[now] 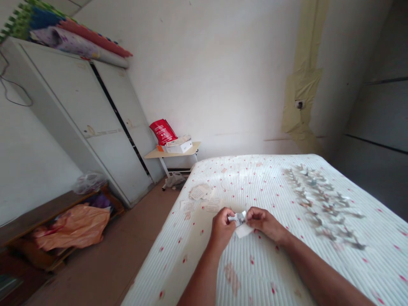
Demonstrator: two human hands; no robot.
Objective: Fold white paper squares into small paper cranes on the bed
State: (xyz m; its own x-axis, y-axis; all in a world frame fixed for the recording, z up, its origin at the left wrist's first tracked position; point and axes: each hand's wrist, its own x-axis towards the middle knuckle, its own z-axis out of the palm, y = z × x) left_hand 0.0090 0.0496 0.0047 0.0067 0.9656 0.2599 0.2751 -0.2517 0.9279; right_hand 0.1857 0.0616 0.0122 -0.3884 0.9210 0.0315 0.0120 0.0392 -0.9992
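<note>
Between my two hands is a small piece of printed paper (244, 230), partly folded, with a grey printed patch near its top. My left hand (223, 225) pinches its left edge between thumb and fingers. On the opposite side, my right hand (262, 222) grips the right edge in a closed pinch. The paper is just over the patterned bedspread (197, 272). Several loose sheets of printed paper (213, 205) lie flat beyond my left hand. To the right, several small folded-looking pieces (321, 195) stand in rows, too blurred to name exactly.
A small table (153, 154) with a red bag (162, 131) and a white box (180, 147) stands beyond the bed's far left corner. A grey cabinet (76, 110) rises at left. An orange plastic bag (73, 227) lies on a low wooden shelf.
</note>
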